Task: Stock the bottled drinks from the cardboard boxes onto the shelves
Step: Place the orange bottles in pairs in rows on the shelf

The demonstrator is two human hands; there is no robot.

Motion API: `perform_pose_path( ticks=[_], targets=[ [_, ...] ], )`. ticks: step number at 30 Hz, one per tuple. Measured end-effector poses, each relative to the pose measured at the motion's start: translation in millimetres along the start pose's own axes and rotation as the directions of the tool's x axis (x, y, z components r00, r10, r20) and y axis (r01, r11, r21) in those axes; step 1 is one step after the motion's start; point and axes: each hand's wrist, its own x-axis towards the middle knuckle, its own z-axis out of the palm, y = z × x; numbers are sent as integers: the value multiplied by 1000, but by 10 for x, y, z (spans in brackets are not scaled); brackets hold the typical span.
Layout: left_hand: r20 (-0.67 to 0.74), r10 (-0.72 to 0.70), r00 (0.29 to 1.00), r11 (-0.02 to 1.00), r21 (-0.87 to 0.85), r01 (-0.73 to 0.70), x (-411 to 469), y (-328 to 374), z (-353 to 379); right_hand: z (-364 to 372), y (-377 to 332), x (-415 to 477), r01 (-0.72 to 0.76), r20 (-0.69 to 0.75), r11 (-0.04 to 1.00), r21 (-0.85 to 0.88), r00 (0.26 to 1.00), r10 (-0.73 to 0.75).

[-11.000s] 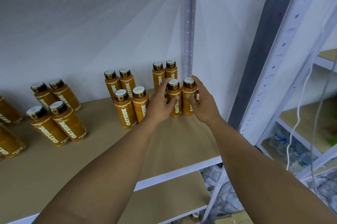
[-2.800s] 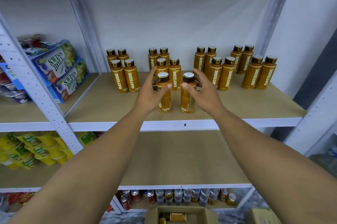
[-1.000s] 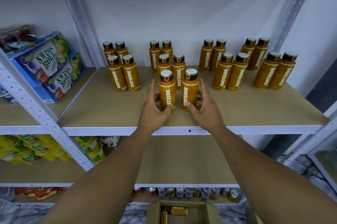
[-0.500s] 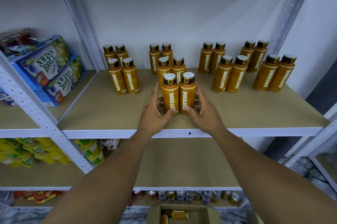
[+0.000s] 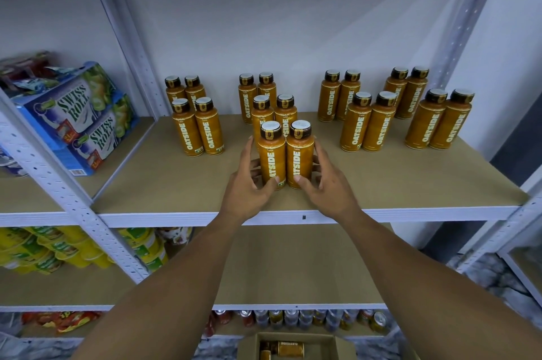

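Both hands are cupped round a pair of orange OATSIDE bottles that stand upright and touch side by side on the shelf (image 5: 176, 183), a little in from its white front edge. The left hand (image 5: 249, 183) grips the left front bottle (image 5: 272, 157), with its fingers curled round the bottle's outer side and its thumb tip on the lower front near the base. The right hand (image 5: 325, 186) mirrors it on the right front bottle (image 5: 299, 154), fingers round the outer side and thumb tip low on the front. Both bottles appear to rest on the board, labels facing the person. Just beyond the fingertips stands a middle pair (image 5: 286, 113), close behind the held two, and beyond that a back pair (image 5: 246, 101) near the wall, so the three pairs form one column running away from the hands. To the left of the left hand, apart from it, stands a left cluster (image 5: 209, 128) of four bottles. To the right of the right hand stands a near right cluster (image 5: 378, 125) of four, and further right a far right cluster (image 5: 448, 122) of four. Well to the left of the left hand, past a perforated upright (image 5: 58, 183), blue Swiss Roll boxes (image 5: 76, 113) are stacked on the neighbouring bay. Below the left forearm, yellow packets (image 5: 44, 251) fill the lower bay. Under both forearms a row of cans (image 5: 293, 318) lines the lowest level. Nearest the person, between the arms, an open cardboard box (image 5: 247, 349) holds a lying bottle (image 5: 289, 349).
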Motion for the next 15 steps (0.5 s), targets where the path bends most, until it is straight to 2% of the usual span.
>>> perform_pose_path(
  ticks=[15],
  targets=[
    [33, -8, 999, 1000, 7, 7, 4, 4, 4, 0, 0, -42, 17, -21, 1000, -7, 1000, -17]
  ],
)
